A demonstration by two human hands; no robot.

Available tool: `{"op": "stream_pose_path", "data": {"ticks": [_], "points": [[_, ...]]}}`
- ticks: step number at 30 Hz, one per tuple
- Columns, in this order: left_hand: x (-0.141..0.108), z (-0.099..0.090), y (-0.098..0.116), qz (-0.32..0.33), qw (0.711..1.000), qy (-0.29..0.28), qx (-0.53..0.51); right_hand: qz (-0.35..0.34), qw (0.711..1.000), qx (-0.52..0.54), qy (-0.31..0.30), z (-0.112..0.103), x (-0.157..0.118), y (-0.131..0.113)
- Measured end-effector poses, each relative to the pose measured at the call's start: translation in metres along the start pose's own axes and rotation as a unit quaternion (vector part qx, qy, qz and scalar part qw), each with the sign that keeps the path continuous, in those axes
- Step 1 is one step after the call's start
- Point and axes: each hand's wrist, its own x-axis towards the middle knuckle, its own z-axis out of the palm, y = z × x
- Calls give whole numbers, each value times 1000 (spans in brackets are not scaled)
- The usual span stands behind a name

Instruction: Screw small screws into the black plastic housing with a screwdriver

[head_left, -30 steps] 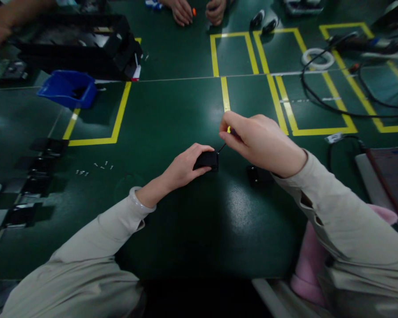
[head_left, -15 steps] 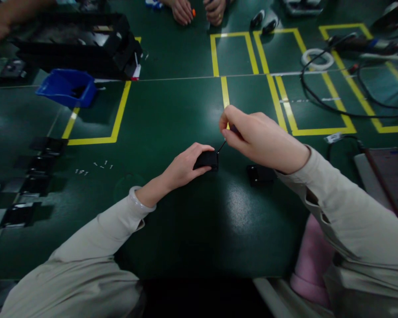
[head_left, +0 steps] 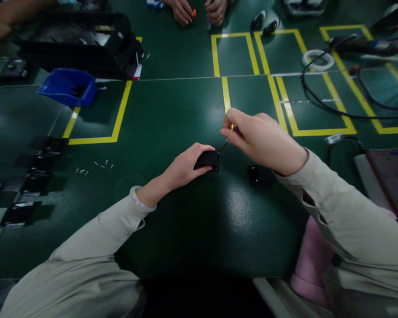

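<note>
A small black box (head_left: 207,160) lies on the green table in the middle of the view, with my left hand (head_left: 185,165) closed round its left end. My right hand (head_left: 254,137), up and to the right of the box, pinches the handle of a thin screwdriver (head_left: 223,146). The screwdriver slants down to the left and its tip meets the box's upper right corner. Another black part (head_left: 260,175) lies below my right wrist. Several small screws (head_left: 103,164) are scattered on the table to the left of my left hand.
A blue bin (head_left: 68,86) stands at the left before a large black tray (head_left: 76,53). Black parts (head_left: 40,170) line the left side. Another person's hands (head_left: 215,11) are at the far edge. Cables, a white ring (head_left: 317,60) and a phone-like device (head_left: 389,176) lie right.
The fingers of my right hand have shifted slightly on the screwdriver handle, and a yellow bit of it now shows. My left hand and the box have stayed in place.
</note>
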Motion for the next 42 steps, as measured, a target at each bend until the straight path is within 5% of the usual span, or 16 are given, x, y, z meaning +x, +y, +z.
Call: {"op": "stream_pose_path", "data": {"ticks": [15, 21, 42], "points": [[2, -4, 5, 13, 999, -6, 48, 31, 989, 107, 95, 15, -17, 9], [3, -6, 9, 29, 997, -33, 71, 69, 957, 214, 183, 33, -31, 20], [21, 7, 2, 60, 989, 25, 129, 133, 862, 439, 214, 64, -40, 38]]}}
